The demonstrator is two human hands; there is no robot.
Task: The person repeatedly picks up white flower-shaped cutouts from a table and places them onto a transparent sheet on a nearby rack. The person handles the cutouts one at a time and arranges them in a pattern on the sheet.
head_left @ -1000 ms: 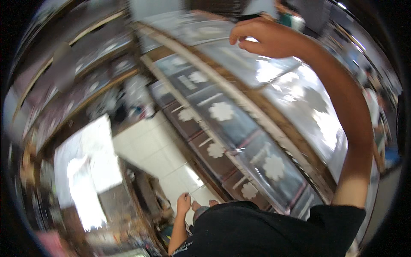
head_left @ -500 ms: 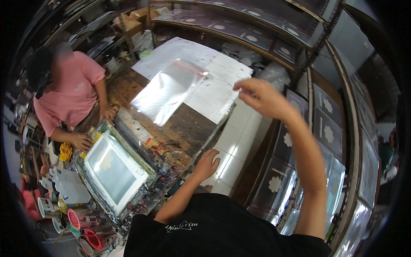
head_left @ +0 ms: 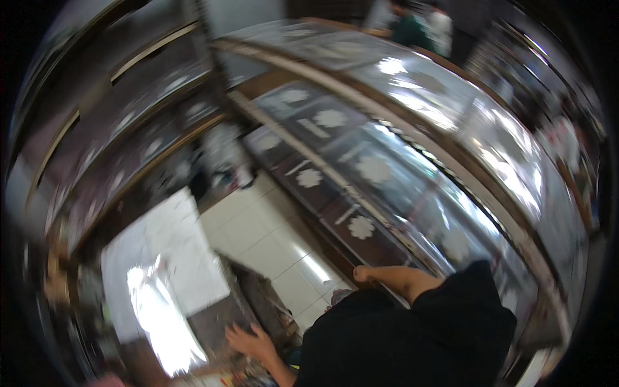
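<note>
My left hand is held over the near edge of the brown worktable, its fingers spread and nothing in them. Close by on the table lies a shiny clear plastic bag, partly on large white sheets. My right hand is at the front edge of a low rack shelf, the fingers curled in. What they hold, if anything, is blurred and too small to make out. Just beyond it lies a clear plastic bag with a pale flower print. Similar printed bags lie in rows along the shelf.
The tiled floor runs between table and rack. Upper rack levels at the right carry more glossy bags. Another shelving unit stands at the left, with bundled plastic beside it. People are in the background.
My view has swung right toward the rack. My right hand has come down from above the table's far corner to the shelf edge. My left hand stays by the table, fingers now spread.
</note>
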